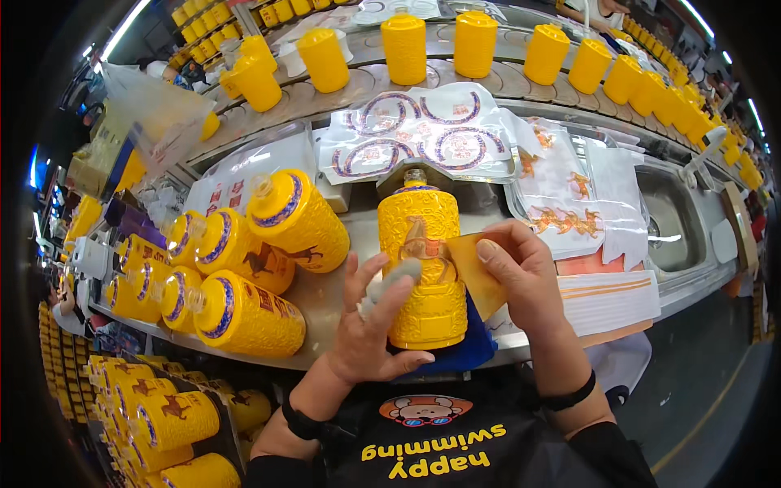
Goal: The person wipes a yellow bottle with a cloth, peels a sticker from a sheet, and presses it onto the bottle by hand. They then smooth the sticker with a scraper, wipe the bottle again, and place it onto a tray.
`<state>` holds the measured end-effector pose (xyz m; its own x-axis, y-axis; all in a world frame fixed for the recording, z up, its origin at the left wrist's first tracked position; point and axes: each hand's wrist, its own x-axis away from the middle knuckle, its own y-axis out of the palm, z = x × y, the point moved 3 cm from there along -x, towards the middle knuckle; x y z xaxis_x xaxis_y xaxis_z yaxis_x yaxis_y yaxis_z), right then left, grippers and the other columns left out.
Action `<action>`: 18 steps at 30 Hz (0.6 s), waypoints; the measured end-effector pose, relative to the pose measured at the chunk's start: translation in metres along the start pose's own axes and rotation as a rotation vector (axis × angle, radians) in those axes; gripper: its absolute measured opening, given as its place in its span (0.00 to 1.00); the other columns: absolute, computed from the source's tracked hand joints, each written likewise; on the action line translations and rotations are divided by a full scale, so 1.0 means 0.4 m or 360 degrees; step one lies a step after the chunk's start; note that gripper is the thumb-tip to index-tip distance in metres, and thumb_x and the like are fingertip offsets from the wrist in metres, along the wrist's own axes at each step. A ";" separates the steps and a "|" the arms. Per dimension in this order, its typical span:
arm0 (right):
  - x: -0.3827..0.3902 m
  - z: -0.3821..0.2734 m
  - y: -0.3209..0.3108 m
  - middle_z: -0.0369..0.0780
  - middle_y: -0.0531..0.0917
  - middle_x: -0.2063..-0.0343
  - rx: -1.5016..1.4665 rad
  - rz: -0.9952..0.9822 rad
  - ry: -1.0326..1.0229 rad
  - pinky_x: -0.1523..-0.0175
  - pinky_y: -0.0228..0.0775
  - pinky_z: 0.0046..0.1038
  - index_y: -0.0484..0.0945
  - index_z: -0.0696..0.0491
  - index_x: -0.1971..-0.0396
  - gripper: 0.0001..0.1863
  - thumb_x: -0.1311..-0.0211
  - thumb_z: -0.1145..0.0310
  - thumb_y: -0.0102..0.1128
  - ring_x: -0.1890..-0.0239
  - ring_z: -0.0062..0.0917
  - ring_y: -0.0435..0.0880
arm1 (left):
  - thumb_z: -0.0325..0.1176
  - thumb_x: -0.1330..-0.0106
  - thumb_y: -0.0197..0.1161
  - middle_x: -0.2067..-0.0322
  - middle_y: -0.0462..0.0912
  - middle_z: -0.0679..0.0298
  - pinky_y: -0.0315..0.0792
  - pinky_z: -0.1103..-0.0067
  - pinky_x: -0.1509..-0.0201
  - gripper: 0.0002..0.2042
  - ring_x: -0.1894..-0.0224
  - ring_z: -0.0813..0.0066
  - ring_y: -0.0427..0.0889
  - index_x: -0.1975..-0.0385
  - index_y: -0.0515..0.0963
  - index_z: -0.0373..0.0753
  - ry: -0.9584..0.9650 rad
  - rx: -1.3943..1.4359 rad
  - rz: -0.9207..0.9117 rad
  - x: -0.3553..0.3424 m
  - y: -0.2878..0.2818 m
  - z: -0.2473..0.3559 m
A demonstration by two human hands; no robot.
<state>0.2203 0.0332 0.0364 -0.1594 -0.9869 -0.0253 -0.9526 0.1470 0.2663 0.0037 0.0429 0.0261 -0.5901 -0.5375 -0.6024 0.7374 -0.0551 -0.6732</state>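
Note:
A yellow embossed bottle [423,313] lies in front of me on a blue cloth [478,348], its glass neck pointing away. On its side sits a brown horse decal [419,240]. My right hand [521,264] pinches a flat amber squeegee sheet [478,272], whose left edge reaches the decal. Over the bottle's left side is my left hand [374,321], fingers spread, with grey covers on some fingertips. Its fingers are near the decal; whether they touch it I cannot tell.
Several yellow bottles [252,313] stand at the left. Decal sheets [419,134] lie beyond the bottle, with horse decals [565,220] in a tray at right. A white folded towel [610,297] and a sink [675,220] are further right. A conveyor [362,81] carries yellow bottles.

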 end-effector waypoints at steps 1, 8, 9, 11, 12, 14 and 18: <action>-0.010 -0.002 0.002 0.36 0.82 0.67 0.0002 -0.0007 0.0009 0.61 0.71 0.19 0.75 0.57 0.61 0.10 0.36 0.67 0.61 0.67 0.14 0.78 | 0.57 0.46 0.66 0.41 0.66 0.48 0.37 0.52 0.27 0.40 0.34 0.48 0.59 0.36 0.63 0.43 -0.0011 -0.0001 0.0003 0.013 0.012 -0.007; 0.003 -0.047 0.032 0.33 0.80 0.68 0.0586 0.0091 -0.0596 0.57 0.66 0.15 0.75 0.58 0.57 0.08 0.35 0.76 0.57 0.65 0.12 0.75 | 0.50 0.53 0.73 0.33 0.53 0.44 0.43 0.55 0.28 0.54 0.31 0.40 0.48 0.30 0.46 0.39 -0.0370 0.0311 -0.0019 0.057 0.058 -0.055; 0.022 -0.036 0.018 0.34 0.79 0.65 0.0525 -0.0005 -0.0636 0.58 0.67 0.15 0.74 0.59 0.56 0.09 0.35 0.75 0.56 0.64 0.13 0.76 | 0.50 0.53 0.73 0.33 0.53 0.44 0.43 0.57 0.28 0.54 0.30 0.40 0.47 0.29 0.45 0.39 -0.0361 0.0284 -0.0013 0.047 0.057 -0.047; 0.047 -0.009 -0.008 0.35 0.78 0.62 0.0588 0.0092 -0.0662 0.55 0.65 0.15 0.74 0.58 0.55 0.10 0.34 0.74 0.56 0.61 0.13 0.74 | 0.54 0.52 0.71 0.33 0.52 0.45 0.42 0.59 0.28 0.55 0.30 0.41 0.48 0.29 0.43 0.38 -0.0267 0.0190 -0.0011 0.040 0.063 -0.051; 0.068 0.019 -0.032 0.35 0.78 0.61 0.0528 0.0137 -0.0612 0.53 0.65 0.16 0.74 0.58 0.55 0.10 0.33 0.72 0.56 0.60 0.14 0.74 | 0.55 0.52 0.71 0.33 0.52 0.44 0.42 0.59 0.28 0.56 0.31 0.41 0.48 0.29 0.43 0.38 -0.0258 0.0262 0.0063 0.052 0.072 -0.045; 0.076 0.044 -0.040 0.35 0.78 0.61 0.0507 0.0218 -0.0632 0.53 0.65 0.15 0.74 0.58 0.55 0.10 0.31 0.70 0.54 0.60 0.15 0.74 | 0.52 0.51 0.72 0.32 0.49 0.44 0.43 0.61 0.28 0.54 0.30 0.42 0.48 0.29 0.44 0.38 -0.0226 0.0278 0.0111 0.053 0.079 -0.043; 0.091 0.074 -0.031 0.35 0.77 0.63 0.0250 0.0295 -0.0543 0.54 0.65 0.14 0.74 0.58 0.57 0.09 0.30 0.70 0.52 0.62 0.13 0.73 | 0.53 0.50 0.71 0.32 0.50 0.43 0.43 0.61 0.28 0.53 0.30 0.43 0.49 0.30 0.45 0.38 -0.0118 0.0241 0.0278 0.054 0.084 -0.051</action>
<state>0.2184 -0.0027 0.0036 -0.3834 -0.8679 -0.3157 -0.9235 0.3546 0.1466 0.0089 0.0465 -0.0184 -0.4277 -0.6098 -0.6673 0.8704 -0.0786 -0.4861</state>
